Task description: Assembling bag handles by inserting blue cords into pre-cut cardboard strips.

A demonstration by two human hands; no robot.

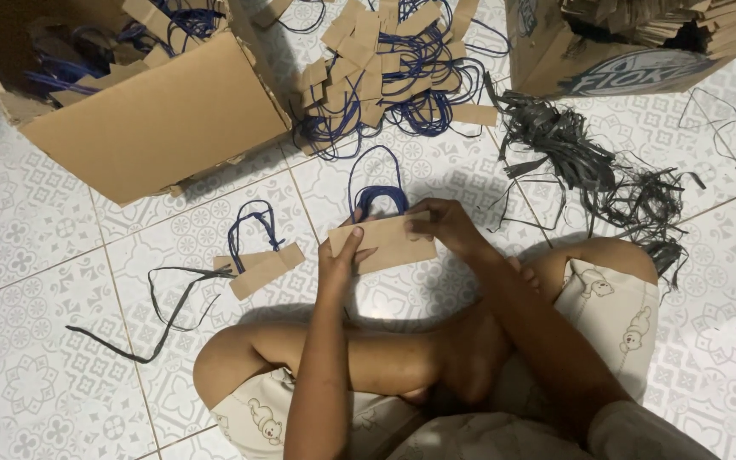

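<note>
I sit cross-legged on a patterned tiled floor. My left hand [340, 257] grips the left end of a stack of brown cardboard strips [389, 241], thumb on top. My right hand [442, 223] pinches the stack's upper right edge. Blue cord loops [378, 192] stick out from the far side of the held stack. A small separate set of cardboard strips with a blue cord loop [259, 262] lies on the floor just left of my left hand.
A heap of cardboard strips with blue cords [385, 68] lies ahead. An open cardboard box [151, 119] with more of them stands at far left, another box [589, 51] at far right. Dark plastic strapping [594, 170] is tangled to the right; one black strap [163, 311] lies left.
</note>
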